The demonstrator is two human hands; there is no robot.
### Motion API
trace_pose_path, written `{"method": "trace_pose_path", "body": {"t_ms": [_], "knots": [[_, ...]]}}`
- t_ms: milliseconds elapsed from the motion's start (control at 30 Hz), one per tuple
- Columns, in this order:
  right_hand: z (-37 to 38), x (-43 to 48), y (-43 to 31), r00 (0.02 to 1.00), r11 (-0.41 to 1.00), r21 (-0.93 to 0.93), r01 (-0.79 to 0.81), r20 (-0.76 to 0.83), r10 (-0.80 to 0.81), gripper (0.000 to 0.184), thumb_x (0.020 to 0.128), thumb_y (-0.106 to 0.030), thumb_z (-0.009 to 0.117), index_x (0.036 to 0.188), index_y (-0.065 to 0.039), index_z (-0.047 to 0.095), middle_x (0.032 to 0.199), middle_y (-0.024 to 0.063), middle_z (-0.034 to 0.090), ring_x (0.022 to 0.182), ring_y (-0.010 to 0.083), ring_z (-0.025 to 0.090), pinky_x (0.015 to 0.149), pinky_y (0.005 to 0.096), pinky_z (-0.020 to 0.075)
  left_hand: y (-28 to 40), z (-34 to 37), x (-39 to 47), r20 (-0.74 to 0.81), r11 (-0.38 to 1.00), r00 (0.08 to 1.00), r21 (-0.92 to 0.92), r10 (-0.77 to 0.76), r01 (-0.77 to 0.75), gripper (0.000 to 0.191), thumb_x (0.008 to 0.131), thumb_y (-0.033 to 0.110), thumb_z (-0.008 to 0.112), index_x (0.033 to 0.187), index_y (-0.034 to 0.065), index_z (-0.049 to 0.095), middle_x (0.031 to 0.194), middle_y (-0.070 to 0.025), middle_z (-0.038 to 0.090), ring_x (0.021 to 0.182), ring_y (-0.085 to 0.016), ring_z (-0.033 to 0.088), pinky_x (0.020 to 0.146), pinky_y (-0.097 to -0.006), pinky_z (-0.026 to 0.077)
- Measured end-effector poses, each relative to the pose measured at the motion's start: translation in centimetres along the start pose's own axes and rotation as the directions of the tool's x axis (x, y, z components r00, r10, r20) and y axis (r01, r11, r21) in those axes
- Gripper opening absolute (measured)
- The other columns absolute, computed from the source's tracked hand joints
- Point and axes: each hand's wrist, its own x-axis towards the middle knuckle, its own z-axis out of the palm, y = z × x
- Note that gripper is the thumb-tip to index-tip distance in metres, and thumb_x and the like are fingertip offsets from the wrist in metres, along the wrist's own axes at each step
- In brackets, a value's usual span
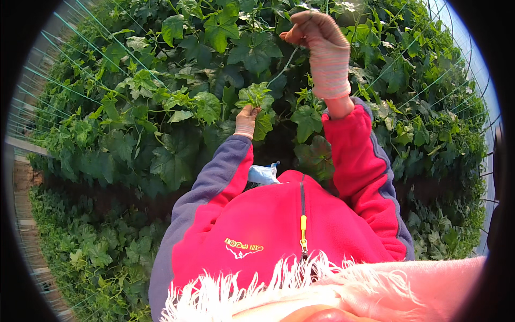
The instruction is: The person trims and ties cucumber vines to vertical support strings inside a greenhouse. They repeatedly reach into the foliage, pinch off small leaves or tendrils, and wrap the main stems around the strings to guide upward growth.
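My left hand (pixel 245 122), in a striped knit glove, pinches the leafy tip of a climbing vine (pixel 255 95) in front of my chest. Its young leaves stand out above the fingertips. Higher and to the right, my gloved right hand (pixel 322 46) is raised with its fingers curled. A pale twine (pixel 286 66) slants from beside the vine tip up to this hand and looks pulled fairly straight. The exact grip is hidden by the curled fingers. Broad lobed leaves (pixel 254 50) fill the space behind both hands.
Green support strings (pixel 96 47) fan out at the left and more strings (pixel 432 86) cross at the right. Another leafy row (pixel 100 249) grows low at the left. A light blue packet (pixel 263 174) sticks out by my jacket (pixel 273 217). A fringed pink scarf (pixel 434 277) hangs below the camera.
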Motion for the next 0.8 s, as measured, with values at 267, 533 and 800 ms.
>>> {"method": "trace_pose_path", "body": {"t_ms": [267,533,800], "knots": [[-2.0,1.2,-9.6,0.990,0.985,-0.101,0.141,0.036,-0.138,0.010,0.089,-0.010,0.055,0.096,-0.005,0.061,0.075,0.0004,0.062,0.055,0.0043,0.048,0.049,0.0182,0.0368,2.4,-0.2,0.8,-0.259,0.969,0.961,-0.244,-0.101,0.036,0.023,0.086,0.000,0.060,0.110,-0.0002,0.061,0.095,0.0003,0.063,0.084,-0.007,0.055,0.081,-0.0198,0.041],[-6.1,-13.1,13.9,0.559,0.544,-0.293,-0.787,0.036,0.828,0.015,0.082,-0.013,0.065,0.094,-0.007,0.069,0.079,-0.0013,0.064,0.067,0.0076,0.052,0.061,0.0231,0.0423,6.1,3.4,0.4,-0.002,0.993,0.995,0.062,0.099,-0.099,0.025,0.084,-0.002,0.062,0.108,0.0030,0.065,0.094,0.0008,0.061,0.083,-0.008,0.056,0.074,-0.0199,0.045],[-11.5,-16.9,22.0,0.904,0.434,-0.897,0.089,0.256,0.343,0.017,0.083,-0.022,0.056,0.091,-0.010,0.064,0.092,0.0060,0.065,0.078,0.0229,0.063,0.069,0.0336,0.0503,6.6,5.0,-2.9,0.176,0.871,0.964,0.419,0.198,-0.255,0.022,0.082,0.010,0.064,0.104,0.0071,0.068,0.092,-0.0079,0.060,0.085,-0.017,0.058,0.074,-0.0260,0.047]]}}
